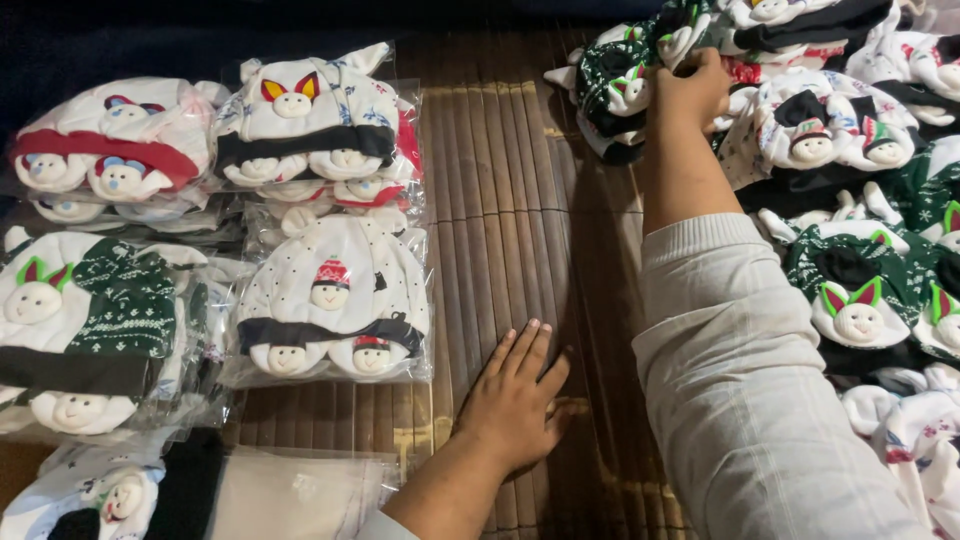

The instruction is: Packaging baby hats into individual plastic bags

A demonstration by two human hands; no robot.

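My left hand (512,400) lies flat, palm down, on a brown bamboo mat (500,200), fingers slightly apart, holding nothing. It rests just right of a bagged white baby hat set with a black band (330,305). My right hand (690,92), in a pale grey sleeve, reaches to the far right and grips a loose dark green and white hat (615,85) at the edge of a heap of unbagged hats (850,150).
Stacks of clear plastic bags with hat sets sit on the left: a red-banded one (110,150), a blue-patterned one (310,120), a green knit-patterned one (100,320). An empty plastic bag (300,490) lies at the bottom left. Loose hats fill the right side.
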